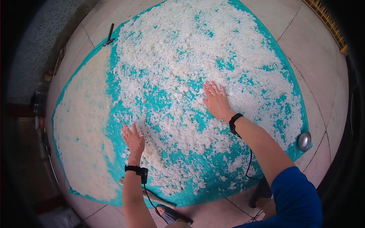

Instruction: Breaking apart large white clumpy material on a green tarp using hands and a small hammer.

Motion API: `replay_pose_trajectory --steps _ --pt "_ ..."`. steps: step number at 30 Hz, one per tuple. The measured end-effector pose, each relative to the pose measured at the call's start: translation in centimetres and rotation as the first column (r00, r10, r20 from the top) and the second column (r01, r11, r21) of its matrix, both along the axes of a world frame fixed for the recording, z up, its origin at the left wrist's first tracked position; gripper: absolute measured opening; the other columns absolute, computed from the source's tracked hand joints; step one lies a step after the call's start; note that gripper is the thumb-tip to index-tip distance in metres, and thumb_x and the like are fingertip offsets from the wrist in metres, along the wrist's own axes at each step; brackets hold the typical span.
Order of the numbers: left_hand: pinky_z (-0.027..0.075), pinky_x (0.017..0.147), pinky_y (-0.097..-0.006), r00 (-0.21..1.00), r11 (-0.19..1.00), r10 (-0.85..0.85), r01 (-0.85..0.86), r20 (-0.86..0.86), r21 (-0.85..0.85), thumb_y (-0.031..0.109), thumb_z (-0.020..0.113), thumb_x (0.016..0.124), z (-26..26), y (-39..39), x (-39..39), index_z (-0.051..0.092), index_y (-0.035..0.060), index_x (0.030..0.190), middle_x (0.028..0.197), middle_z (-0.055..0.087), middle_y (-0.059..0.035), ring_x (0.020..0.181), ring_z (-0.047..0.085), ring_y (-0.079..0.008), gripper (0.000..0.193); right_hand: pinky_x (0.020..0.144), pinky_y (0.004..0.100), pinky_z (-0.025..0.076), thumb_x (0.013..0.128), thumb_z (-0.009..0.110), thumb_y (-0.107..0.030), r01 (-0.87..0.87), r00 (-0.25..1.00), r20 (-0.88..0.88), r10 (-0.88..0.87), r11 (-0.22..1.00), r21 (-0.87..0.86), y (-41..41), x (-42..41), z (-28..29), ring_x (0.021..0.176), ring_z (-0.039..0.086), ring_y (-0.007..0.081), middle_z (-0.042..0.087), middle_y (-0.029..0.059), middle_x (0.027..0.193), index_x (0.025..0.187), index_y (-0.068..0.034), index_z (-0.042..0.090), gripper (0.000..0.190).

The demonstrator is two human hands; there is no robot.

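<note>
White, clumpy grains that look like cooked rice (182,51) lie scattered over a teal plastic sheet (159,99) on the floor. My left hand (134,141) is at the left edge of these clumps, fingers spread, with grains stuck to them. Farther up and to the right, my right hand (217,102) rests on or just above the grains, fingers apart and dotted with white bits. Neither hand grips anything. A smoother, cream-coloured layer of fine grains (82,122) covers the sheet's left part, with a bare teal strip between the two. Both wrists wear black bands with cables.
A metal bowl (304,141) sits at the sheet's right corner. A dark T-shaped tool (109,37) lies at the upper left edge, and a pale stick (158,198) near my sandalled foot (172,214). Yellow metal bars (328,22) stand upper right. Tiled floor surrounds the sheet.
</note>
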State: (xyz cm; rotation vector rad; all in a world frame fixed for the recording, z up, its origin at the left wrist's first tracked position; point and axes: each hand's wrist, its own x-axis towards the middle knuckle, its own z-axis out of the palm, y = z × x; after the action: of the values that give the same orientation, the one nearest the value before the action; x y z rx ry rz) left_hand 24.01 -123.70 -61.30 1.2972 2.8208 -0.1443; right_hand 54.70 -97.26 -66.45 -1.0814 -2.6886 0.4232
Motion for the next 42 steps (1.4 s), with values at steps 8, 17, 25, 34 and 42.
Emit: replay_pose_trajectory --steps 8,17,25,34,42 --pt "0.031 0.106 -0.0641 0.990 0.962 0.127 -0.109 0.057 -0.249 0.033 0.058 0.092 8.0 13.2 -8.9 0.042 0.0134 0.143 0.155 0.026 -0.0220 0.137 0.031 -0.0500 0.057 0.117 0.0504 0.019 0.089 0.057 -0.022 -0.009 0.999 -0.040 0.006 0.998 -0.063 1.0 -0.1 0.0 0.143 0.028 0.0300 0.037 0.0094 0.151 0.141 -0.009 0.046 0.055" --pt "0.022 0.115 -0.0561 0.859 0.855 -0.511 0.512 -0.036 0.085 0.030 0.057 0.090 -2.2 36.1 4.0 0.047 0.0100 0.139 0.153 0.030 -0.0232 0.143 0.024 -0.0436 0.054 0.116 0.0517 0.022 0.083 0.061 -0.023 -0.043 0.999 0.020 0.046 0.987 -0.157 1.4 -0.9 0.0 0.141 0.031 0.0289 0.035 0.0073 0.152 0.137 -0.011 0.050 0.056" --pt "0.020 0.113 -0.0601 0.995 0.993 0.043 -0.052 -0.092 -0.101 0.024 0.059 0.084 -4.5 28.8 -4.7 0.043 0.0065 0.141 0.153 0.024 -0.0281 0.141 0.023 -0.0495 0.062 0.113 0.0542 0.026 0.081 0.063 -0.023 -0.025 0.998 0.059 0.037 0.980 -0.198 2.9 -0.4 0.1 0.140 0.032 0.0283 0.036 0.0060 0.152 0.133 -0.013 0.054 0.053" --pt "0.019 0.110 -0.0654 0.933 0.930 -0.334 0.350 -0.136 0.111 0.029 0.063 0.085 -2.6 37.9 -7.5 0.047 0.0164 0.140 0.155 0.022 -0.0250 0.140 0.025 -0.0489 0.059 0.112 0.0547 0.027 0.083 0.061 -0.022 -0.033 0.993 0.102 0.065 0.955 -0.294 2.4 -0.5 0.2 0.141 0.031 0.0274 0.036 0.0043 0.153 0.132 -0.015 0.056 0.050" --pt "0.016 0.111 -0.0657 0.933 0.855 0.350 -0.355 0.084 0.379 0.057 0.050 0.092 -9.6 38.2 -13.9 0.037 0.0222 0.148 0.157 0.017 -0.0261 0.140 0.020 -0.0516 0.067 0.110 0.0554 0.029 0.083 0.062 -0.022 -0.042 0.994 0.081 0.069 0.952 -0.304 2.8 -0.9 0.1 0.140 0.032 0.0254 0.034 0.0025 0.153 0.132 -0.017 0.056 0.050"
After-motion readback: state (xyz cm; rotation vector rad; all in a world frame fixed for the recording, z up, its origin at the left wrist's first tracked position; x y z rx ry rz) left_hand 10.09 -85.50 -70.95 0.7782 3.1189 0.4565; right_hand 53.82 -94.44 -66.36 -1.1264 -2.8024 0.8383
